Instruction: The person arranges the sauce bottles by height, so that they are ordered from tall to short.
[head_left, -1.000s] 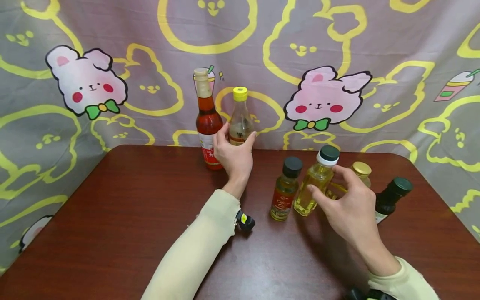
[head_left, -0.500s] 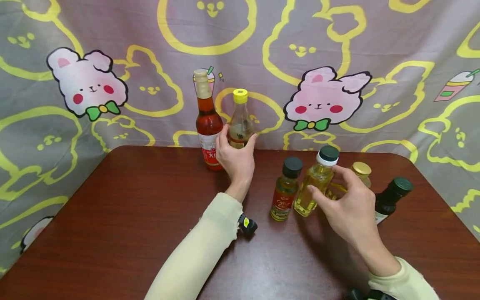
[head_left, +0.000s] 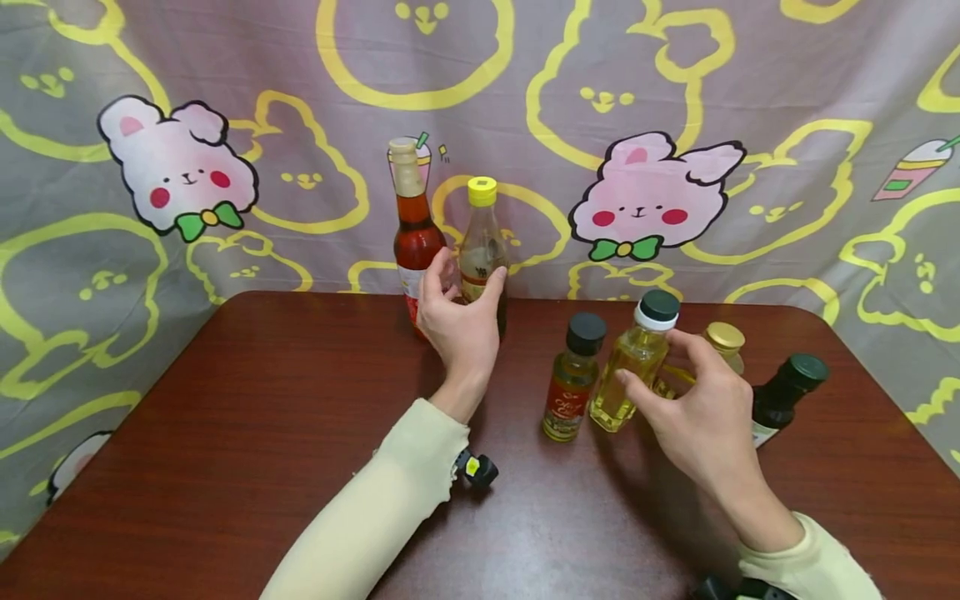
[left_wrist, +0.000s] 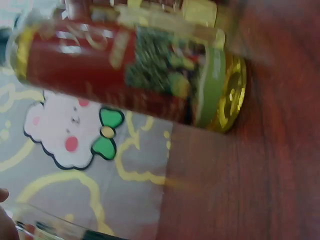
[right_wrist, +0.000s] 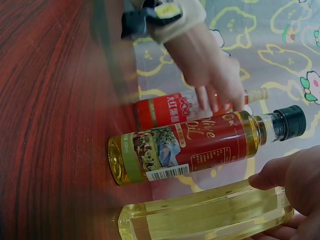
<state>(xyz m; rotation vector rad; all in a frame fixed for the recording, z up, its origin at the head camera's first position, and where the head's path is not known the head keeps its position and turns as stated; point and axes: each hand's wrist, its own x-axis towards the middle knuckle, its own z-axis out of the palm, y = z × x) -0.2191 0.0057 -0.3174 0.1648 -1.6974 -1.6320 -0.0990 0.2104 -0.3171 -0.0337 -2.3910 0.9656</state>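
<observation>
At the table's back, my left hand (head_left: 461, 337) has its thumb and index finger spread beside a clear glass bottle with a yellow cap (head_left: 482, 250). Part of that bottle's body shows past the thumb, and the hand is blurred in the right wrist view. Just left of it stands a red vinegar bottle (head_left: 418, 242), partly hidden by the fingers. My right hand (head_left: 701, 417) holds a clear bottle of yellow oil (right_wrist: 215, 215) with a dark green cap between thumb and fingers. Beside it an olive oil bottle (right_wrist: 185, 147) with a red label stands upright.
Behind the right hand are a gold-capped bottle (head_left: 724, 337) and a dark bottle with a green cap (head_left: 787, 392), both partly hidden. A patterned curtain (head_left: 525, 125) hangs at the back edge of the brown table (head_left: 247, 433).
My left hand has shifted slightly left and toward me, away from the yellow-capped bottle, which stays in place. The right hand has hardly moved.
</observation>
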